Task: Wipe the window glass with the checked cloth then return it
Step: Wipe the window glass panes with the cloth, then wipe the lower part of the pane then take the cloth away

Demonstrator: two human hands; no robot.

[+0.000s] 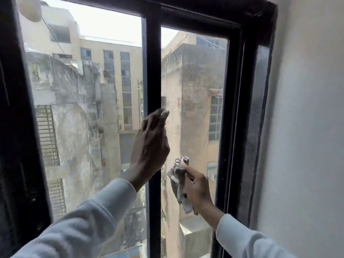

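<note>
The right hand was closed around the checked cloth, bunched into a crumpled wad that spilled out above and to the left of the fingers. The cloth was pressed against or held right at the window glass of the right pane, low down and near the pane's left edge; whether it truly touched the glass could not be told. The left hand was raised with its fingers straight and close together, holding nothing, its back toward the camera. It lay across the black centre mullion that divided the two panes, the fingertips reaching over onto the edge of the right pane. Both arms wore pale grey sleeves, pushed up just past the wrists. The glass of the right pane looked hazy and streaked. The black window frame bordered the pane on the right, and beyond it stood a white wall. Through the glass showed weathered concrete buildings with grilled windows and a pale sky.
</note>
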